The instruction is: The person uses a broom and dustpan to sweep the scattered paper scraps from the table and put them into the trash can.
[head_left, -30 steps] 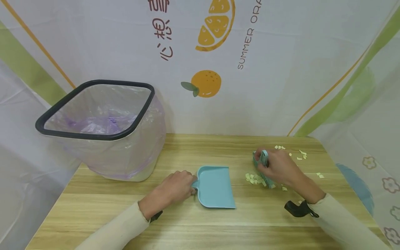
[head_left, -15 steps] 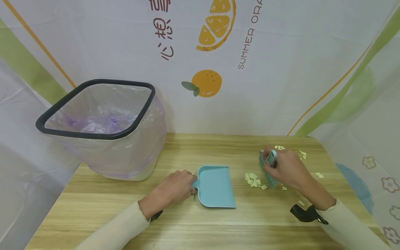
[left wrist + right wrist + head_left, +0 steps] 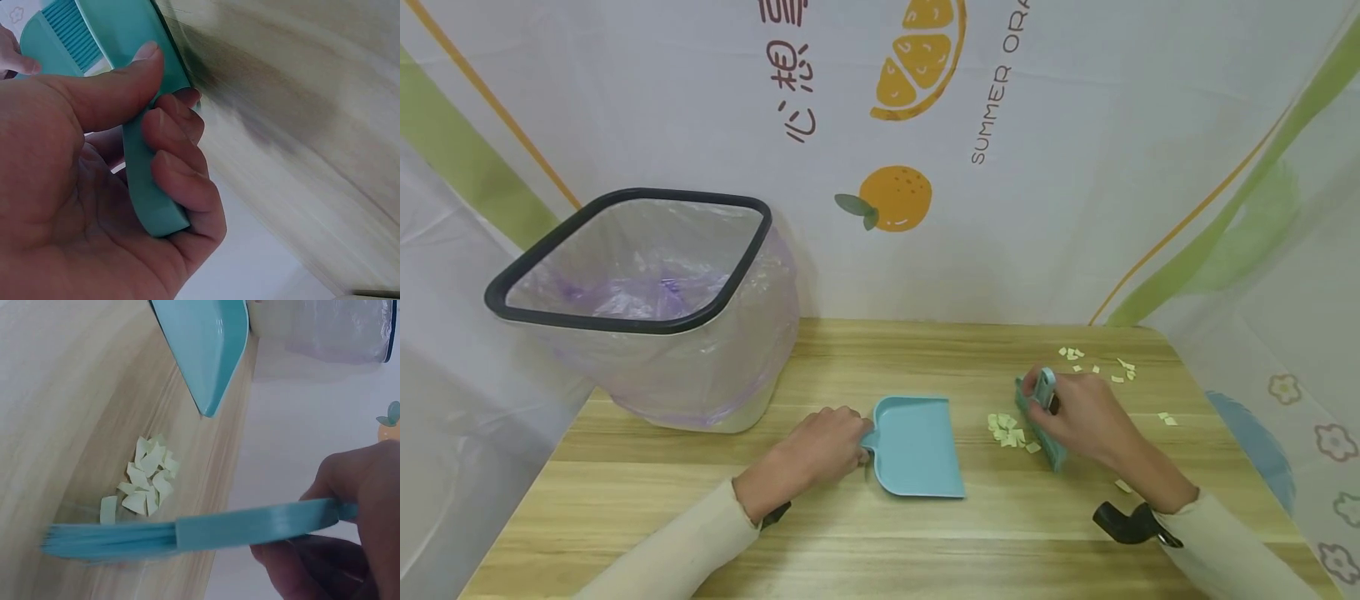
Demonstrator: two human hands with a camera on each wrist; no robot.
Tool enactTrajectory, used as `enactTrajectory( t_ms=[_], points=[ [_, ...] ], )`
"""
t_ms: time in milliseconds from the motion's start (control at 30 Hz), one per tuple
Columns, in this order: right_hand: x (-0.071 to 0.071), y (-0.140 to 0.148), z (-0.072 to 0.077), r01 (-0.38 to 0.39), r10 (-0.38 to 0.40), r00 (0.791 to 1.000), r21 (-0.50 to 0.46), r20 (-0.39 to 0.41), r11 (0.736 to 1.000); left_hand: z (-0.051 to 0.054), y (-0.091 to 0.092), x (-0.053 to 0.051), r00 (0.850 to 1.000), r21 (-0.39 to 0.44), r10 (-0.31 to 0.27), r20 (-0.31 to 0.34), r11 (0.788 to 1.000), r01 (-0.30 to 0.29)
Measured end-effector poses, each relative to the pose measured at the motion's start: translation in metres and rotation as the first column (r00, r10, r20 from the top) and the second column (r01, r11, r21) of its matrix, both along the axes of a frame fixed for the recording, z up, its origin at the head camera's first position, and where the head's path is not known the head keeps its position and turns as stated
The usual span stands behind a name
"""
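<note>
A light-blue dustpan (image 3: pixel 919 447) lies on the table, its wide edge facing right. My left hand (image 3: pixel 822 446) grips its handle (image 3: pixel 147 187), fingers curled round it and thumb on top, as the left wrist view shows. To the right, my right hand (image 3: pixel 1084 414) holds a light-blue hand brush (image 3: pixel 1040 425) by its handle. The bristles (image 3: pixel 112 540) point down at the table. Just left of the brush, between it and the dustpan, sits a small pile of pale yellow paper scraps (image 3: pixel 1006 430). In the right wrist view the bristles are close beside that pile.
More loose scraps (image 3: pixel 1126 367) are scattered at the back right of the wooden table (image 3: pixel 880 550), with others near the right forearm. A bin (image 3: pixel 722 367) with a black rim and a clear liner stands at the back left. A printed white curtain (image 3: pixel 1045 233) hangs behind.
The brush first shifted right, away from the pile, then came slightly back left and nearer the front. The left hand and the dustpan stay where they were.
</note>
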State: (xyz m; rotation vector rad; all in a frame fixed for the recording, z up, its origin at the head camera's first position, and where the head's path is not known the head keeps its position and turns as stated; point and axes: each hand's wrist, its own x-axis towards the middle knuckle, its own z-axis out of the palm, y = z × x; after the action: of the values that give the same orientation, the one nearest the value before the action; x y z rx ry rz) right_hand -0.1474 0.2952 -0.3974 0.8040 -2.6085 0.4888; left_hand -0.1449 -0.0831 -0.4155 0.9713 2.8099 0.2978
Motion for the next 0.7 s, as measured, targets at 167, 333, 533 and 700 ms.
enactTrajectory(
  t_ms=[167, 333, 533, 700],
  points=[
    [-0.005, -0.004, 0.0, -0.061, 0.062, 0.998, -0.023, 0.015, 0.998, -0.001, 0.0, -0.001, 1.0, -0.007, 0.007, 0.0, 1.0, -0.007],
    [-0.007, -0.01, 0.001, -0.128, 0.131, 0.99, -0.055, 0.046, 0.99, -0.001, 0.0, -0.001, 1.0, -0.003, 0.01, 0.007, 1.0, -0.01],
    [-0.009, -0.017, 0.004, -0.247, 0.251, 0.967, -0.081, 0.045, 0.966, 0.001, 0.0, 0.0, 1.0, 0.0, 0.013, 0.019, 1.0, -0.013],
    [-0.004, -0.015, 0.01, -0.225, 0.229, 0.973, -0.084, 0.039, 0.971, 0.002, 0.0, 0.0, 1.0, -0.008, 0.012, 0.018, 1.0, -0.012]
  ],
)
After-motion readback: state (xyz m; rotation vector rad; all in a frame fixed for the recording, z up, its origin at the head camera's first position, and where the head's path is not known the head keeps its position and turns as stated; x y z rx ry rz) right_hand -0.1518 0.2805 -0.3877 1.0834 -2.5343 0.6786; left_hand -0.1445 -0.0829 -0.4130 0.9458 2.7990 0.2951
